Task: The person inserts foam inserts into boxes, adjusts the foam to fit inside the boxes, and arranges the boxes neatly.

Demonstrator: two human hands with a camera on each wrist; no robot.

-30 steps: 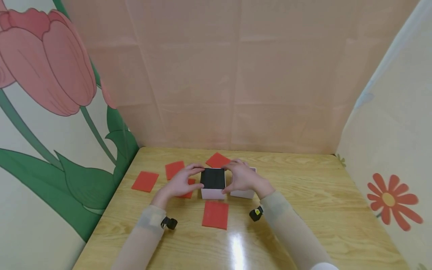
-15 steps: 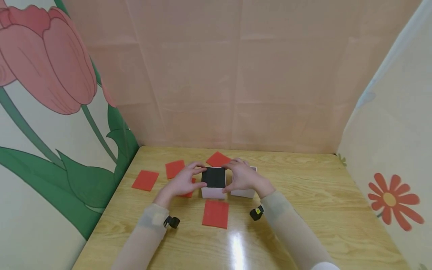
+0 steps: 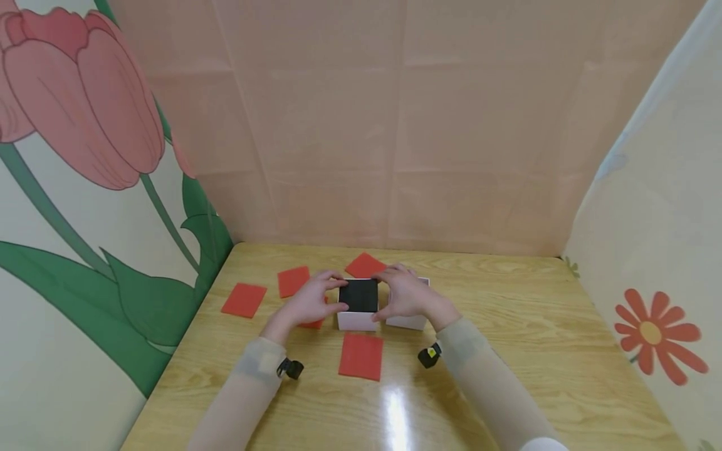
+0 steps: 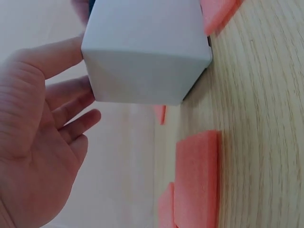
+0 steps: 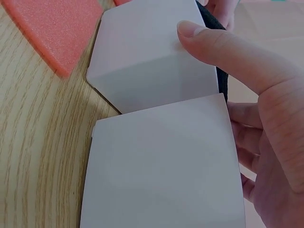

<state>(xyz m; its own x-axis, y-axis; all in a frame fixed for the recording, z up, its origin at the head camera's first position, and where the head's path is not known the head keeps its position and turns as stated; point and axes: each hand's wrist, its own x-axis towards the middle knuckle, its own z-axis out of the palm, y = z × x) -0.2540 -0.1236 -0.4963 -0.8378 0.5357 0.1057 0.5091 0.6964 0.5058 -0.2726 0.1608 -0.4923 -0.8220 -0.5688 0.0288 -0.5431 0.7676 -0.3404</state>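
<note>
The left box sits left of the right box on the worktop. Front pad before left box, back pad behind, three more pads left.

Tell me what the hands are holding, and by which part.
The left hand and right hand hold the black-topped white box by its left and right ends, near the upper edge.

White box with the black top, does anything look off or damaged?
The black square pokes above the rim of the white box in the right wrist view, so it may not be fully seated. No damage shows.
</note>
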